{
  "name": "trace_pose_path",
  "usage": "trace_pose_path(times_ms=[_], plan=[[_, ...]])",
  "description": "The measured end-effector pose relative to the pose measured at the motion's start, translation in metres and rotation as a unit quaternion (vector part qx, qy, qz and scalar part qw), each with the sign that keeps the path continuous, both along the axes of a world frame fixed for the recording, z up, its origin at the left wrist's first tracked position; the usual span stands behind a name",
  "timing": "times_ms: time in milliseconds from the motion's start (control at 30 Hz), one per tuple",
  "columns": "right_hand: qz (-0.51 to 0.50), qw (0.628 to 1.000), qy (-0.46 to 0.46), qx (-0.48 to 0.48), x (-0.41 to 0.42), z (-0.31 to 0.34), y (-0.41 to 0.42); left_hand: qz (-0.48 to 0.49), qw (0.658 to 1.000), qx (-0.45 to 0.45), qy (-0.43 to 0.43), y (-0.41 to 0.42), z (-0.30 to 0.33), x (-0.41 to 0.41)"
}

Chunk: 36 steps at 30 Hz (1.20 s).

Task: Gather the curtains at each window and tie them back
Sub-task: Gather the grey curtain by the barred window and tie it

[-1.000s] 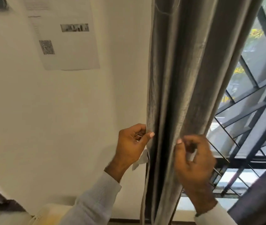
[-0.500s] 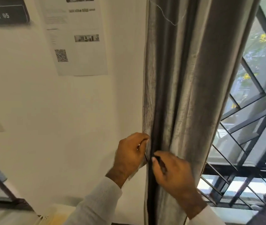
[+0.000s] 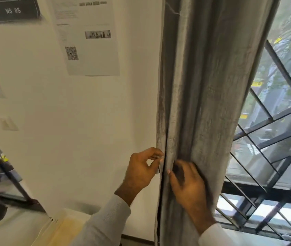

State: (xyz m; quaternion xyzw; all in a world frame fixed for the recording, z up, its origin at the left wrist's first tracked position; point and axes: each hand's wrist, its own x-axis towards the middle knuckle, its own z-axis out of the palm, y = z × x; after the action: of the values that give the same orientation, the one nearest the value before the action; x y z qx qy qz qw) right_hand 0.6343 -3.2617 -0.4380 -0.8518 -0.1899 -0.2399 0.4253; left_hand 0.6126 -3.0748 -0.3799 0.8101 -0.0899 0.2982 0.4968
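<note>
The grey curtain (image 3: 203,103) hangs bunched just left of the window (image 3: 274,139). The left hand (image 3: 141,171) pinches its left edge, perhaps with a tie; the right hand (image 3: 189,185) grips its front folds.

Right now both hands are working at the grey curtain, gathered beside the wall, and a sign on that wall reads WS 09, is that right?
Not quite: the head view shows the sign reading WS 05. The rest holds: left hand and right hand at the gathered grey curtain beside the wall.
</note>
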Motion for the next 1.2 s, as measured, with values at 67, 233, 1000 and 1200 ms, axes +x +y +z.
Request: trace_pose_path(times_ms=[67, 233, 1000, 1200], plan=[[0.020, 0.998, 0.051, 0.019, 0.001, -0.002, 0.002, 0.003, 1.000, -0.003, 0.009, 0.000, 0.002, -0.004], [0.013, 1.000, 0.007, -0.011, 0.017, -0.007, 0.000, 0.047, 0.997, 0.033, 0.052, -0.009, 0.008, -0.008], [-0.178, 0.972, -0.075, 0.135, -0.055, 0.041, -0.082, 0.030, 0.998, 0.051, -0.034, -0.016, -0.012, -0.029], [-0.141, 0.978, -0.150, -0.031, -0.064, -0.003, -0.034, 0.022, 0.997, 0.056, -0.042, -0.017, -0.009, -0.044]])
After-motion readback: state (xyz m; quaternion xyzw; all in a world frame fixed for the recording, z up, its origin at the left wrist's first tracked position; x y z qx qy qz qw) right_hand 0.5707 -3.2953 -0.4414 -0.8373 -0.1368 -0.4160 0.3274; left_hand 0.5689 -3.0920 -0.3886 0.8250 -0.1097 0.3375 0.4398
